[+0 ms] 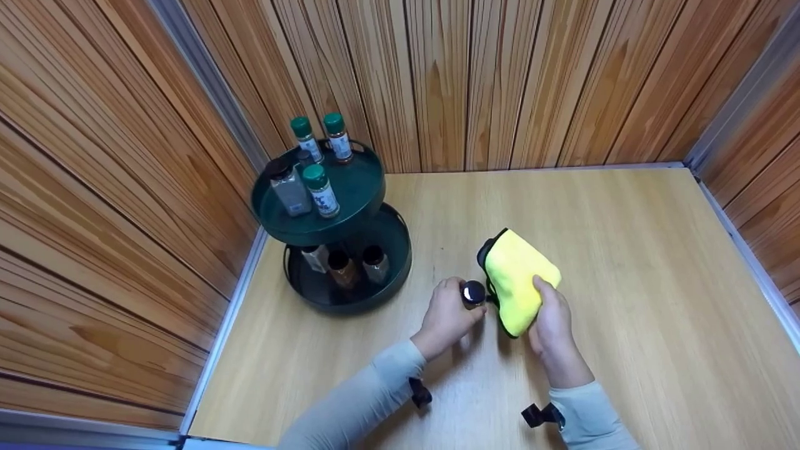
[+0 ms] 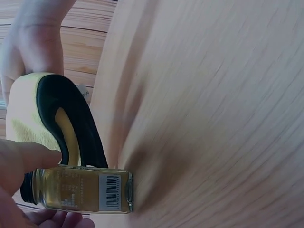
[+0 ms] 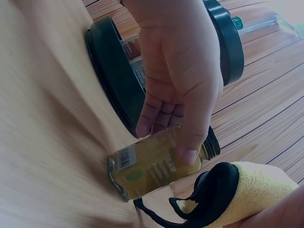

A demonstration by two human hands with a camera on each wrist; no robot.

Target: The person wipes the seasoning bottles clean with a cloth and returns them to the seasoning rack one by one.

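My left hand (image 1: 447, 315) grips a glass spice jar (image 3: 149, 164) with a black cap, thumb on one side and fingers on the other. Yellow-brown powder fills the jar, and its label seems to read turmeric powder. A barcode (image 2: 112, 192) shows low on the glass in the left wrist view. Whether the jar's base touches the table, I cannot tell. To its right, my right hand (image 1: 553, 331) holds a folded yellow cloth (image 1: 519, 275) with black edging, thumb on top. The cloth's black edge lies close beside the jar; the fingers under the cloth are mostly hidden.
A dark green two-tier round rack (image 1: 350, 234) stands at the left. Green-capped jars (image 1: 322, 194) and a dark-capped jar (image 1: 290, 190) are on its upper tier; several dark-capped jars (image 1: 342, 269) sit below. Wood-panelled walls (image 1: 437, 87) border the wooden table (image 1: 625, 250).
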